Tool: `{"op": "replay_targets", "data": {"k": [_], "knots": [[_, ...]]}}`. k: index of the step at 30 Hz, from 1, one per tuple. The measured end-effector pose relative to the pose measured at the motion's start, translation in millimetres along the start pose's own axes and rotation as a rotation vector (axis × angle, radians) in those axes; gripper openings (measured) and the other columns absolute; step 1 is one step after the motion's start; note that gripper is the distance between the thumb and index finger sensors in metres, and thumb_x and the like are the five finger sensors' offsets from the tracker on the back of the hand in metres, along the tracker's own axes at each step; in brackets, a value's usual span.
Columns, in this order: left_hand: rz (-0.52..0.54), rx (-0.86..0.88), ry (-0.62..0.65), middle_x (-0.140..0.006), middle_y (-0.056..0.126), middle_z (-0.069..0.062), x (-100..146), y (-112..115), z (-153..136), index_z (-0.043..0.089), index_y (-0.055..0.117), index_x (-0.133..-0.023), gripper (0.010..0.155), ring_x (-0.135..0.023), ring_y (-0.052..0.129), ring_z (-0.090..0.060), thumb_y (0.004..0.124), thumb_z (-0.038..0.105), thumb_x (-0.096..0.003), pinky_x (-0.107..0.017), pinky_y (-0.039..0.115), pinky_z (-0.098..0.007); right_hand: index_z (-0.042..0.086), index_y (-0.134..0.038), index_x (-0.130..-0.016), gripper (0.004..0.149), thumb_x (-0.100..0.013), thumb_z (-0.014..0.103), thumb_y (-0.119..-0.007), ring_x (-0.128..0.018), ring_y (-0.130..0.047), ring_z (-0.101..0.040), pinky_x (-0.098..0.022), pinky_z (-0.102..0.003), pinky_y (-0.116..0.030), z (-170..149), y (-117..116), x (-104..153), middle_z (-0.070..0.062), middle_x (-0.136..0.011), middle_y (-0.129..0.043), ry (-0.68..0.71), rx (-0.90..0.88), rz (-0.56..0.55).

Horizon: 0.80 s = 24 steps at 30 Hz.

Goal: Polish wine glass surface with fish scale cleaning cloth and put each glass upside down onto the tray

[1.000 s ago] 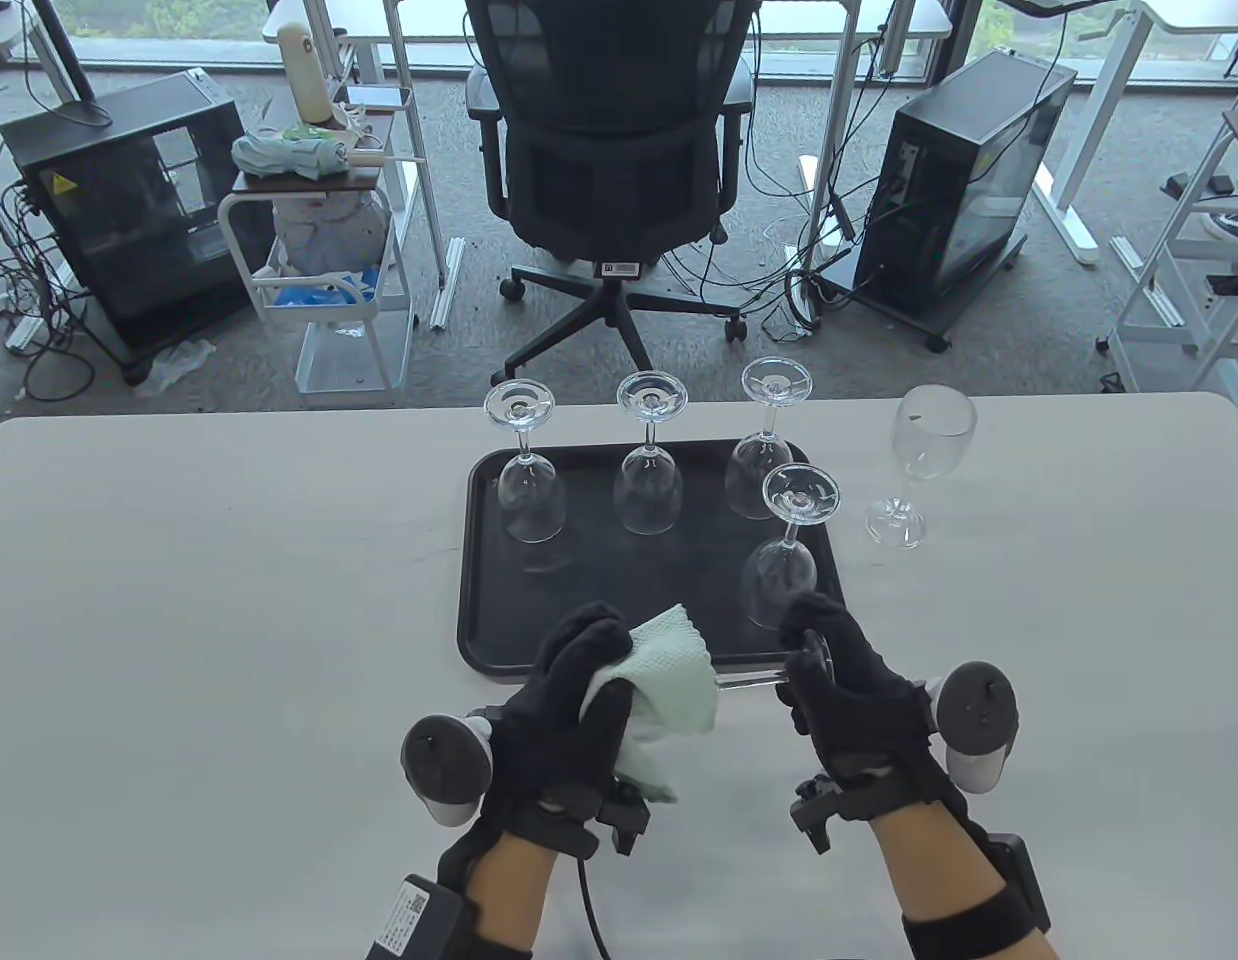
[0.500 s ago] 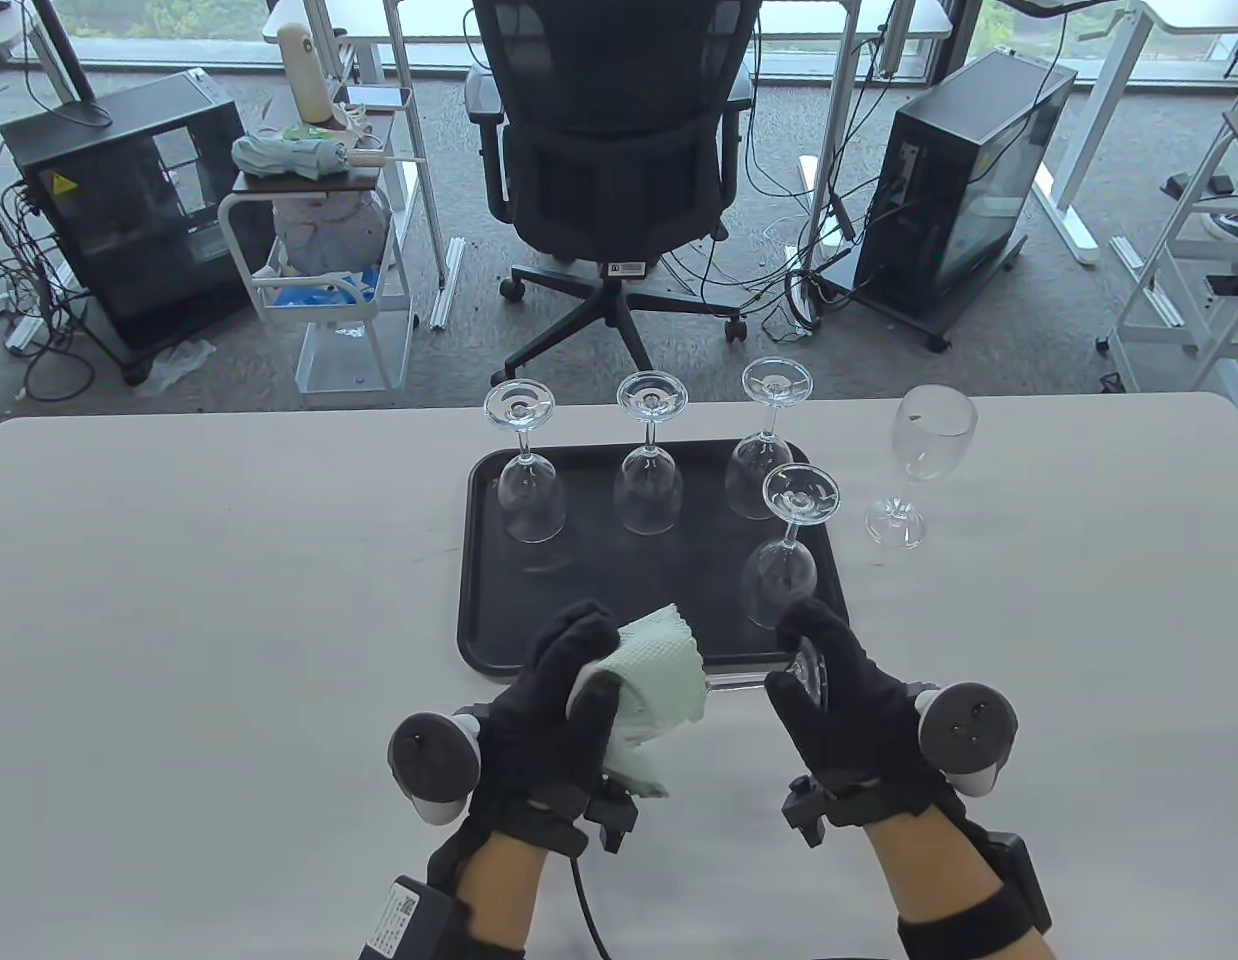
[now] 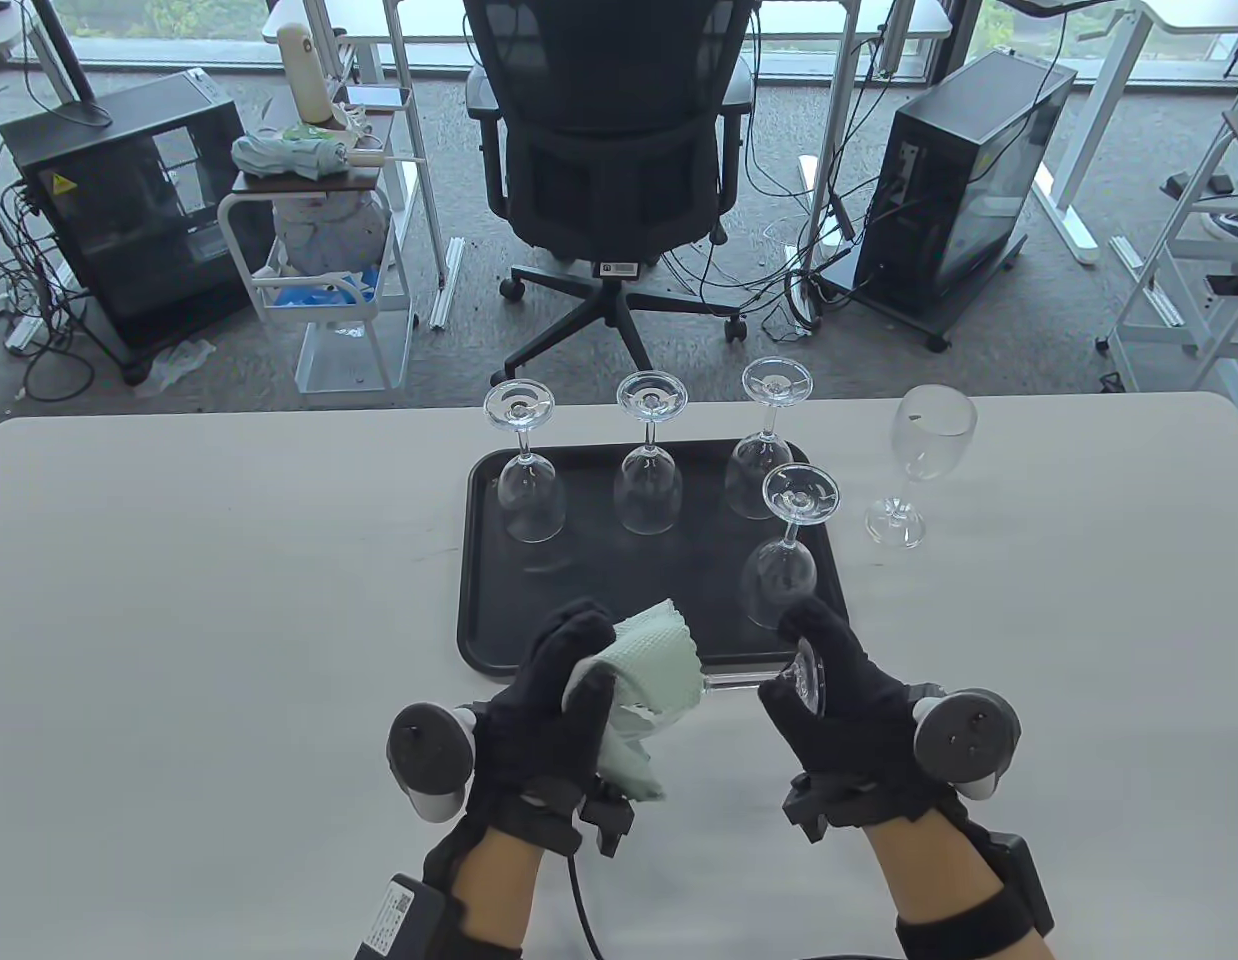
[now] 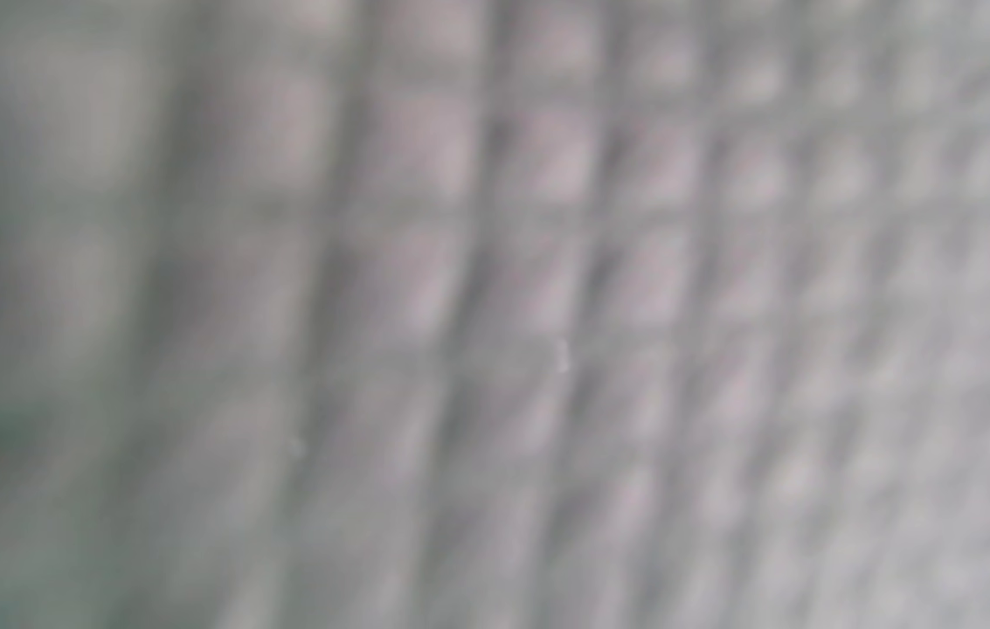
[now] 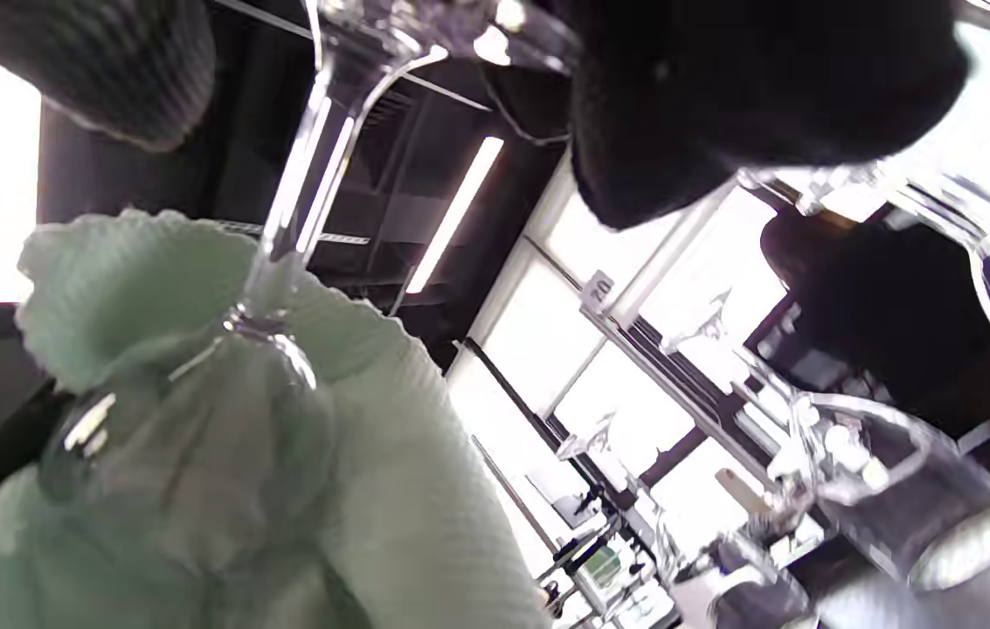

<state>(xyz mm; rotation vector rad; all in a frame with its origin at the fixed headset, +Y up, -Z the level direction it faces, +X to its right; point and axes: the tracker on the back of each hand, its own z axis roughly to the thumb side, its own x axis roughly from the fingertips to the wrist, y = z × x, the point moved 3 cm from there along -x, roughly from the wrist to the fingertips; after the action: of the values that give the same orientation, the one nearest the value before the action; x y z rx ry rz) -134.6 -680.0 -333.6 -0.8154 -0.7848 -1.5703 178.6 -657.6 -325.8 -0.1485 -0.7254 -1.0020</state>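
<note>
- Since a second ago my left hand (image 3: 554, 700) has twisted the cloth (image 3: 651, 672): its top corner now sits folded lower and tighter over the bowl.
- My left fingers are curled round the cloth-wrapped bowl of the wine glass (image 3: 749, 682), which lies sideways at 6 o'clock of the tray (image 3: 471, 610), above the counter (image 3: 199, 600).
- My right hand (image 3: 839, 705) has slid a little lower, fingers pinching the glass's foot, palm turned leftward.
- Four glasses stand upside down on the tray; one upright at 3 o'clock.
</note>
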Motion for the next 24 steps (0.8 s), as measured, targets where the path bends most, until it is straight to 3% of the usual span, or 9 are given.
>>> {"op": "replay_targets", "data": {"k": [2, 4, 6, 9, 11, 14, 17, 20, 24], "knots": [[-0.042, 0.095, -0.065, -0.112, 0.060, -0.006, -1, 2, -5, 0.033, 0.063, -0.103, 0.062, -0.093, 0.074, -0.040, 0.067, 0.069, -0.0532, -0.039, 0.088, -0.054, 0.030, -0.025, -0.106, 0.091, -0.045, 0.063, -0.084, -0.057, -0.093, -0.034, -0.033, -0.038, -0.093, 12, 5, 2, -0.016, -0.106, -0.052, 0.153, 0.188, -0.052], [-0.057, 0.108, -0.055, -0.113, 0.058, -0.006, 0, 5, -6, 0.033, 0.061, -0.104, 0.063, -0.094, 0.072, -0.039, 0.067, 0.070, -0.0535, -0.041, 0.087, -0.054, 0.031, -0.027, -0.106, 0.089, -0.045, 0.063, -0.083, -0.056, -0.094, -0.032, -0.031, -0.035, -0.094, 12, 8, 3, -0.015, -0.104, -0.056, 0.154, 0.188, -0.093], [-0.039, 0.061, -0.023, -0.113, 0.058, -0.004, 0, 8, -3, 0.035, 0.061, -0.103, 0.063, -0.094, 0.073, -0.037, 0.067, 0.072, -0.0522, -0.040, 0.088, -0.052, 0.035, -0.039, -0.104, 0.075, -0.048, 0.060, -0.082, -0.052, -0.092, -0.033, -0.027, -0.034, -0.091, -3, 5, 4, -0.016, -0.099, -0.061, -0.008, -0.032, -0.109], [-0.019, -0.037, 0.079, -0.113, 0.058, -0.003, 1, 7, 3, 0.036, 0.062, -0.102, 0.062, -0.096, 0.072, -0.036, 0.068, 0.071, -0.0504, -0.042, 0.088, -0.053, 0.031, -0.046, -0.105, 0.074, -0.048, 0.068, -0.073, -0.042, -0.092, -0.031, -0.019, -0.033, -0.087, -24, -6, 4, -0.020, -0.093, -0.068, -0.278, -0.285, 0.011], [-0.020, -0.034, 0.070, -0.111, 0.060, -0.003, 0, 5, 0, 0.036, 0.064, -0.101, 0.061, -0.094, 0.073, -0.036, 0.068, 0.070, -0.0509, -0.041, 0.088, -0.053, 0.029, -0.043, -0.106, 0.076, -0.049, 0.067, -0.074, -0.045, -0.091, -0.034, -0.022, -0.037, -0.088, -22, -6, 4, -0.021, -0.095, -0.065, -0.228, -0.248, 0.035], [-0.032, 0.035, -0.028, -0.112, 0.061, -0.005, -1, 2, -10, 0.035, 0.064, -0.102, 0.060, -0.094, 0.073, -0.038, 0.068, 0.069, -0.0530, -0.041, 0.088, -0.054, 0.028, -0.029, -0.107, 0.090, -0.045, 0.066, -0.081, -0.056, -0.092, -0.036, -0.032, -0.041, -0.091, -4, -2, 3, -0.018, -0.101, -0.061, 0.008, 0.044, 0.003], [-0.079, 0.128, -0.095, -0.113, 0.058, -0.005, 0, 5, -17, 0.034, 0.062, -0.103, 0.060, -0.096, 0.070, -0.039, 0.067, 0.068, -0.0546, -0.043, 0.086, -0.056, 0.029, -0.024, -0.106, 0.092, -0.045, 0.063, -0.083, -0.058, -0.092, -0.034, -0.035, -0.039, -0.092, 5, 0, 5, -0.015, -0.105, -0.053, 0.133, 0.188, -0.040], [-0.044, 0.075, -0.038, -0.113, 0.058, -0.004, 0, 6, -10, 0.036, 0.062, -0.103, 0.061, -0.095, 0.072, -0.037, 0.067, 0.071, -0.0528, -0.042, 0.087, -0.053, 0.035, -0.039, -0.105, 0.075, -0.048, 0.062, -0.081, -0.055, -0.090, -0.033, -0.031, -0.036, -0.089, -8, -1, 6, -0.014, -0.100, -0.061, -0.061, -0.046, -0.092], [-0.003, -0.025, 0.094, -0.113, 0.058, -0.002, 0, 1, 3, 0.037, 0.064, -0.101, 0.061, -0.096, 0.072, -0.035, 0.069, 0.071, -0.0506, -0.043, 0.087, -0.054, 0.033, -0.045, -0.106, 0.075, -0.048, 0.068, -0.077, -0.048, -0.089, -0.031, -0.025, -0.036, -0.086, -23, -12, 6, -0.016, -0.096, -0.066, -0.304, -0.319, -0.010]]}}
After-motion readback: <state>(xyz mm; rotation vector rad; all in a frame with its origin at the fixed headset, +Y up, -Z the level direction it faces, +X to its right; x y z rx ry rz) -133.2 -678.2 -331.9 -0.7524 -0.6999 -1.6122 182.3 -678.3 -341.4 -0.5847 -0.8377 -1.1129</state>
